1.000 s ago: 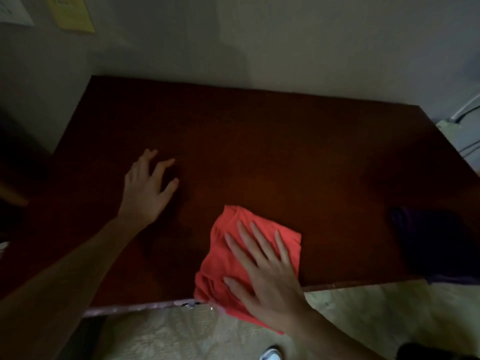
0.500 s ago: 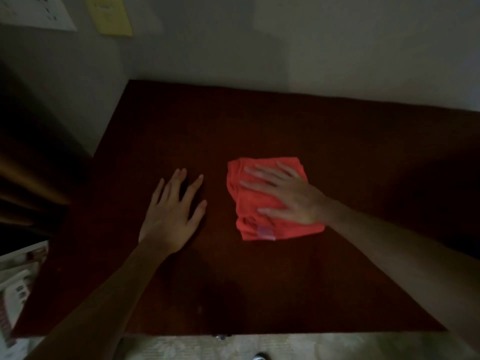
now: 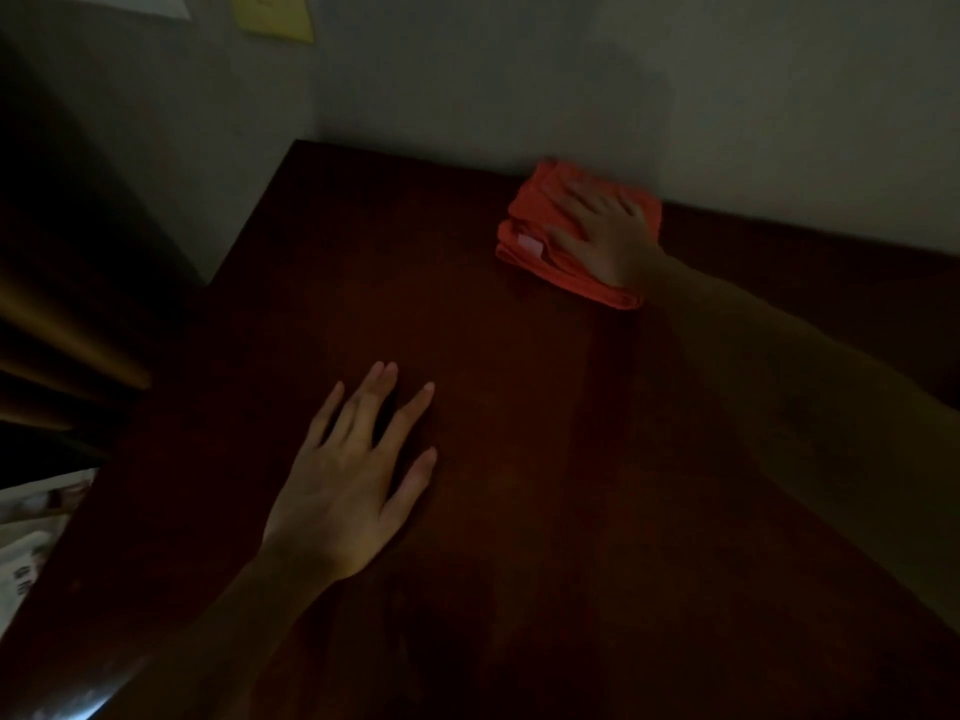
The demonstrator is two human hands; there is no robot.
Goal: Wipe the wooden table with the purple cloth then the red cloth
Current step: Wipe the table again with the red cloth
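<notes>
Fingers (image 3: 582, 200) of the right hand (image 3: 608, 236) lie straight and somewhat spread, flat on top of the red cloth (image 3: 524, 226), pressing it down rather than gripping it; motion blur softens their tips. Cloth is folded into a thick pad, small pale tag showing on its left fold. It sits at the far edge of the wooden table (image 3: 519, 511), up against the wall (image 3: 675, 96), closer to the far left corner than the right

Left hand (image 3: 348, 485) rests palm down near the table's left edge, toward the near side, fingers straight and fanned, holding nothing. Well apart from the cloth

Purple cloth not in view. Light is poor; table surface reads dark red-brown, no visible streaks to judge coverage

Judgement: red-cloth pass under way, stroke at its farthest reach

Risks from here:
- flat palm only, no grip, so on the pull back the hand may slide over the pad and leave it against the wall
- folded layers could shear apart or bunch under a fast stroke, so less cloth touches the wood
- arm at full stretch means light pressure at the far edge; that strip may get a weak wipe
- far right of the table lies out of frame, easy to miss
- knuckles or fingertips may knock the wall
</notes>
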